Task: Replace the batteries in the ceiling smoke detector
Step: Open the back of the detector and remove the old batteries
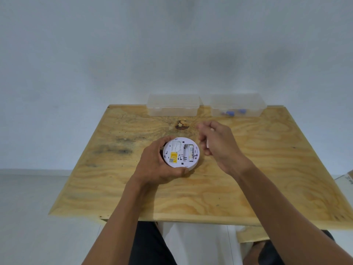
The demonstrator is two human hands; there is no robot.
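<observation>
1. Left hand (152,165) nearest, fingers clamped round detector (181,152), back face up, just above worktop (248,188).
2. One battery (192,152) seated in open compartment.
3. Right hand (217,144) just beside detector, blurred, fingers curled together; something white inside, cannot tell what.
4. Two clear boxes at far edge: left box (172,105), right box (237,105) with blue bits (232,112).

One smoke detector (181,152), one battery (191,153), two clear boxes (172,104) (237,105), two hands (156,165) (219,144)
</observation>
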